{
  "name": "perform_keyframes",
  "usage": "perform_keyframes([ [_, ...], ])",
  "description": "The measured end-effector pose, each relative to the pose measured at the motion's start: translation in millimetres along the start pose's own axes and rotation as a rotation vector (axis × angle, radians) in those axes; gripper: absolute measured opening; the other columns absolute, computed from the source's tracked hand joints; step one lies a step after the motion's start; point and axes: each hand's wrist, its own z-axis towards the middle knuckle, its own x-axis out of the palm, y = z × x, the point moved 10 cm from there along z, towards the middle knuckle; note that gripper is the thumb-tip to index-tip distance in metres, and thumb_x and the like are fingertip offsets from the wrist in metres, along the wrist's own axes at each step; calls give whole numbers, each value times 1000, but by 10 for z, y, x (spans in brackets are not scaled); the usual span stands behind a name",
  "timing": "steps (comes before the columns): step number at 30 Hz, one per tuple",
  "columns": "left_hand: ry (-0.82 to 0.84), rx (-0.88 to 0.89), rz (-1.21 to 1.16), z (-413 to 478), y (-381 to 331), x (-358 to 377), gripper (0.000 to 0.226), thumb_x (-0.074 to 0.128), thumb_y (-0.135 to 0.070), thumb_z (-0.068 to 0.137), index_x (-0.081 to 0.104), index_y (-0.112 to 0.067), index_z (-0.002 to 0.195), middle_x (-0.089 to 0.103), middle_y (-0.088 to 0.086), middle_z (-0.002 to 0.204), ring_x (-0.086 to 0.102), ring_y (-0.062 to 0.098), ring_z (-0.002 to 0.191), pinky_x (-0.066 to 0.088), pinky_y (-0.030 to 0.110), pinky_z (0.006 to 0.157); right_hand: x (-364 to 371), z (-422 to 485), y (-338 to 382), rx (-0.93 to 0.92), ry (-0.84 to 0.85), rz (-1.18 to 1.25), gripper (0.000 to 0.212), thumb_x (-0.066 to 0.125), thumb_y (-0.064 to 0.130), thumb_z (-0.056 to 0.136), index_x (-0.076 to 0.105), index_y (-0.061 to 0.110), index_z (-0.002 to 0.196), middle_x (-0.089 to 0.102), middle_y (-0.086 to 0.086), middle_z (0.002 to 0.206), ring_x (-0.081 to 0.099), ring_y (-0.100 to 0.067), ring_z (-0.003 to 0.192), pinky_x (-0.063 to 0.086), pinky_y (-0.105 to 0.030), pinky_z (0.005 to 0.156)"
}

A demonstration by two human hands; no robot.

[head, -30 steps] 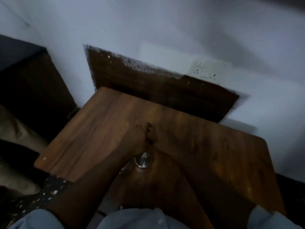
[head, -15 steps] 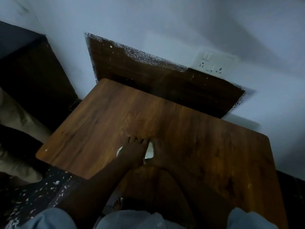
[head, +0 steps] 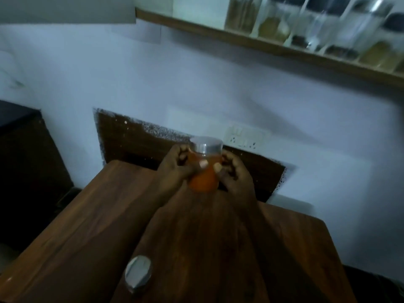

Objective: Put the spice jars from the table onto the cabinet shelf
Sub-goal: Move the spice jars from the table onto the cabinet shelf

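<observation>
Both hands, left and right, clamped around orange jar, now lifted off counter; second jar uncovered below.

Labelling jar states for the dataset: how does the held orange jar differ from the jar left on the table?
The orange spice jar is lifted clear of the table, gripped by the left hand and right hand; the second jar stands on the table, untouched. The orange jar's side and contents show; of the second jar, almost only the lid is visible, so its contents cannot be told. Both have silver lids.
</observation>
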Motion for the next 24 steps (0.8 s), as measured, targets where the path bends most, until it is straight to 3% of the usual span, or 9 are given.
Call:
perform_keyframes([
  [2,57,73,-76,140,-303,-7,41,70,-21,90,60,-10,129,68,11,123,66,29,113,56,42,87,-76,106,175,-53,23,-14,79,74,54,78,43,34,148,58,4,137,63,-13,117,58,-35,92],
  [4,76,180,-26,268,-754,4,45,65,-31,94,61,-11,134,64,10,133,63,27,120,56,44,93,-173,243,476,-134,3,-41,87,80,60,70,41,39,145,60,9,133,65,-4,110,59,-28,85],
  [7,-113,390,302,339,-1310,-43,38,59,-50,97,63,-32,131,62,-14,130,61,0,114,55,23,88,-316,501,984,-233,-137,-114,87,77,71,61,44,46,137,60,21,127,58,14,106,52,-8,74],
  [9,-264,481,380,367,-1644,-70,33,55,-47,100,58,-37,132,63,-20,125,60,-7,109,50,7,77,-441,645,1311,-310,-235,-144,86,79,69,59,45,48,135,59,23,128,57,12,108,53,-9,74],
  [11,-317,529,357,434,-1960,-46,37,61,-50,96,53,-34,128,64,-20,121,61,-11,104,48,2,72,-532,812,1695,-387,-302,-140,85,80,66,59,46,46,135,60,22,128,61,4,107,57,-19,78],
  [14,-342,622,413,639,-2495,-28,63,75,-56,83,47,-27,132,62,-12,127,63,-3,104,54,13,81,-594,1100,2281,-505,-406,-205,77,80,61,64,45,44,131,64,20,119,63,3,99,59,-27,77],
  [17,-408,702,526,915,-3038,-97,70,81,-50,78,45,-21,131,62,-3,130,62,10,107,57,27,85,-612,1449,2746,-592,-449,-287,68,78,53,71,43,36,127,66,15,112,66,-3,91,61,-32,73],
  [21,-403,619,640,1516,-3396,-225,67,82,-48,78,45,-16,123,65,5,125,66,21,102,60,41,84,-523,2040,3022,-564,-344,-346,73,75,52,74,41,26,134,67,2,119,67,-15,100,60,-37,79],
  [24,-384,529,787,1916,-3336,-305,64,79,-46,82,44,-11,123,65,11,122,65,27,100,58,44,84,-376,2433,2926,-467,-201,-439,71,79,39,78,42,20,136,66,-3,123,66,-21,104,56,-35,81],
])
